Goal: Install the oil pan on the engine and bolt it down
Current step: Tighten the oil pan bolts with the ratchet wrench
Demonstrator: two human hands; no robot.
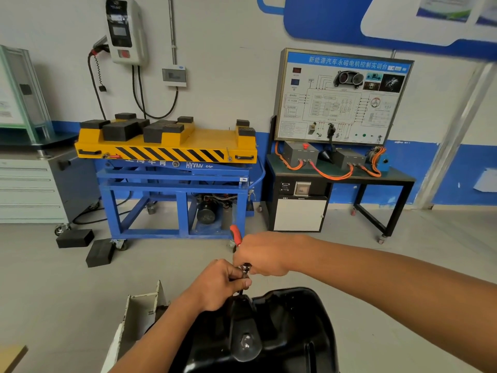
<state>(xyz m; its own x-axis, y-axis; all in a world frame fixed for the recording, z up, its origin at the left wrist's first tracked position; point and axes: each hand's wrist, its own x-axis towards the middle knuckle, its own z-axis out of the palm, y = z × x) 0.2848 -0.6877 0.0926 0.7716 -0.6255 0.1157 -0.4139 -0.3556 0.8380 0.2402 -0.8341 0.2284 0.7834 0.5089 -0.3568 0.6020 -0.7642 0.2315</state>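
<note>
Black glossy pressed-steel oil pan [293, 335] lies directly beneath my hands, its far rim just under my knuckles. My right hand [262, 255] is curled tight round the red-handled metal ratchet wrench [236, 235], and the grip's end pokes up past my fist. My left hand [222, 285] touches the right and pinches the wrench just below its head between fingers and thumb. Left of my left forearm stands a white box-shaped metal part [139, 308]. Beyond both hands stands a blue-framed lift cart with a yellow top [172, 146].
</note>
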